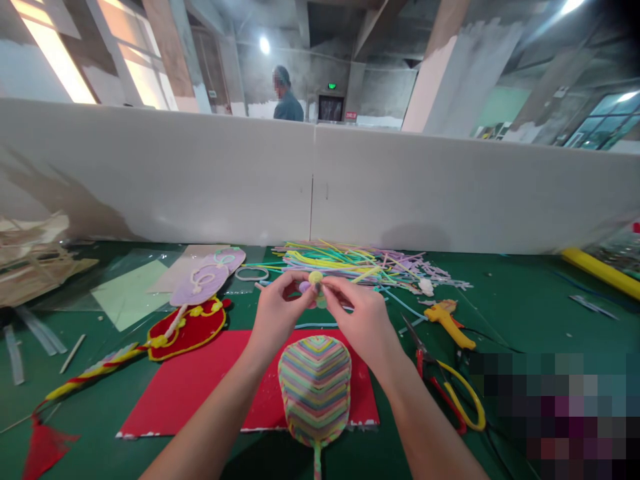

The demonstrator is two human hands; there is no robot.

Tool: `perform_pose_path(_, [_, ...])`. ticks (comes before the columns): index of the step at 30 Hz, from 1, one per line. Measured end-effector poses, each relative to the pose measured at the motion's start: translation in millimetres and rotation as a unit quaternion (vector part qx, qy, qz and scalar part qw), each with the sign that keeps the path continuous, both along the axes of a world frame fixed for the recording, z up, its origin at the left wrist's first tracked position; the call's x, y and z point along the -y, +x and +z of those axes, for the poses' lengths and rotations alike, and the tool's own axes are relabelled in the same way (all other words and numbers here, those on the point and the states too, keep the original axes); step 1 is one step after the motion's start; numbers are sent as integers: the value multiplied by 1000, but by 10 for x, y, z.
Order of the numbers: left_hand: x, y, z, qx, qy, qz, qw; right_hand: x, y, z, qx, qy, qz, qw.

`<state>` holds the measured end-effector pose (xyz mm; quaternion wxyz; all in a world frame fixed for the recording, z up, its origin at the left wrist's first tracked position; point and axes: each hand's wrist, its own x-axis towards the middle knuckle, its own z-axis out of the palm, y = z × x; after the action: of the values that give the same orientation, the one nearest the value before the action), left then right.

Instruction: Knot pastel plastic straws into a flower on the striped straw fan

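Above the red board (200, 393), both of my hands meet around a small cluster of round pieces (315, 277) in yellow, purple and green. My left hand (285, 303) pinches it from the left, thumb against fingers. From the right, the closed fingertips of my right hand (357, 307) touch the same cluster. Below them lies a striped fan-shaped piece (315, 383) in pastel chevrons, its handle pointing toward me. Behind my hands is a pile of colourful fuzzy stems (340, 260).
At left lie a red fan (187, 330) with a yellow rim, a purple fan (200, 277), a green sheet (127, 293) and brown paper (35, 257). Scissors (463, 397) and an orange glue gun (450, 323) are at right. A white partition (225, 173) stands behind; beyond it is a person (289, 103).
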<state>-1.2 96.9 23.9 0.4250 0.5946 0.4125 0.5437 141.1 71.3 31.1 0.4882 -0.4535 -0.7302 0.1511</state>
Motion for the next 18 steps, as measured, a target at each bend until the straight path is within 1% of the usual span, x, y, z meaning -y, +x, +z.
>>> perform_pose_path(5, [-7,-5,-35,-9,5,-8,1000,-4,0,1,-19,-11,21,1000])
perform_pose_path(9, [0,2,-49,-35,19,-9,999,-12,2,-3,-20,-26,34,999])
perform_pose_path(14, [-14,-5,-57,-89,85,5,992,-32,1,-16,-15,-50,27,998])
perform_pose_path(18, [-52,-31,-74,-127,143,7,982,-52,8,-37,-50,-72,47,995])
